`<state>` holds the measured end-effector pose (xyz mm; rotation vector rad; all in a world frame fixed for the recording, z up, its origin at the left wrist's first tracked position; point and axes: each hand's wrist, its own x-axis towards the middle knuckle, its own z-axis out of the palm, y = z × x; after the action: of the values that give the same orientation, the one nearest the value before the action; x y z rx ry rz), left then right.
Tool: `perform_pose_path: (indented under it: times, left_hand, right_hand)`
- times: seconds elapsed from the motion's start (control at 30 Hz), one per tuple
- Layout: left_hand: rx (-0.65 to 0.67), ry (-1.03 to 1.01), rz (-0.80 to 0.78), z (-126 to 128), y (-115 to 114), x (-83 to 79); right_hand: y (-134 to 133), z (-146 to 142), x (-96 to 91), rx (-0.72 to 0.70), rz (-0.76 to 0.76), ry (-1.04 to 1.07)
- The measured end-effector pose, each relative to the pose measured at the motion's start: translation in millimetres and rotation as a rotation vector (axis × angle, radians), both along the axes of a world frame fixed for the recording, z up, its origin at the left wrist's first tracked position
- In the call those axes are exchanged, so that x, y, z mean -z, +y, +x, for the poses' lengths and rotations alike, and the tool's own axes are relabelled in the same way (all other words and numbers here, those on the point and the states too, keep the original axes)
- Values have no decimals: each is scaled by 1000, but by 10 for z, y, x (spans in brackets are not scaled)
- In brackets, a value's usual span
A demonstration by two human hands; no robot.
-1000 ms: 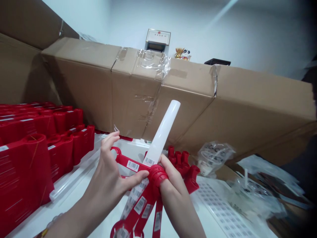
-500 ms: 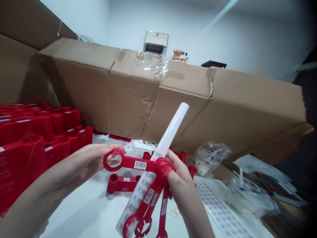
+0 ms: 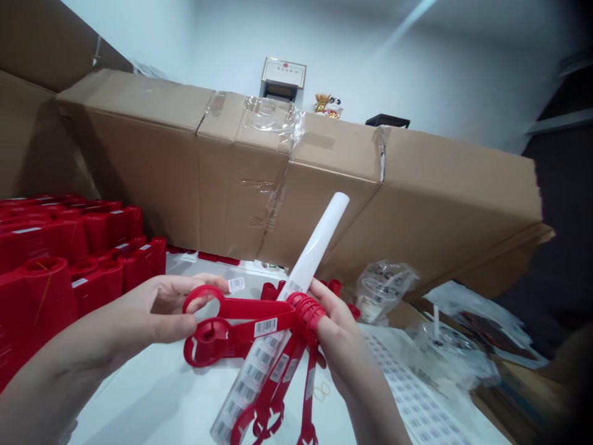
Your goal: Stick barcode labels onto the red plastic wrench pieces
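1. Our left hand holds the upper red arm close to its ring end, with the fingers curled over the ring.
2. A second red arm with its own ring lies just below the first and touches it. We cannot tell whether the left hand grips this one too.
3. Our right hand is closed around a ribbed red hub, where the arms meet.
4. More red arms hang down from the hub, and barcode stickers mark them.
5. A white tube passes through the hub and tilts up and to the right. Its lower part, printed with barcodes, runs down and to the left.
6. All of this is in our hands, above the middle of the white tabletop.
7. Stacked red parts stand along the tabletop's left side.
8. A barcode sheet lies near the right edge, with a rubber band just beside it.
9. A clear bag sits at the far edge, in front of the cardboard boxes.
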<state>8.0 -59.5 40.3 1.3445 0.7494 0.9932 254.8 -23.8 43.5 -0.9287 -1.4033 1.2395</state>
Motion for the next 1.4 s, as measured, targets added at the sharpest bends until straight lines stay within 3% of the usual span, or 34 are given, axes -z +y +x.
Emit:
perform_pose_path:
  times: [0.13, 0.23, 0.43, 0.5, 0.6, 0.77, 1.07, 1.4]
  left_hand:
    - [-226, -92, -15, 87, -68, -38]
    - [-341, -12, 28, 106, -27, 0]
    - [-857, 146, 315, 125, -41, 38]
    - [-947, 165, 386, 155, -136, 35]
    - [-865, 229, 372, 232, -281, 47]
    - [-620, 266, 117, 408, -324, 50]
    - [-549, 285, 95, 448, -140, 36]
    - [-522, 294, 93, 433, -119, 18]
  right_hand:
    - [-51, -16, -14, 21, -7, -70]
    - [-61, -35, 5, 1, -20, -77]
    - [-93, -82, 41, 72, 35, -163]
    - [-112, -101, 48, 86, 74, -184]
    - [-134, -113, 67, 67, 104, -197]
    - [-156, -93, 106, 25, 131, -220]
    - [-164, -89, 106, -16, 110, -216]
    - [-143, -100, 77, -7, 77, -210]
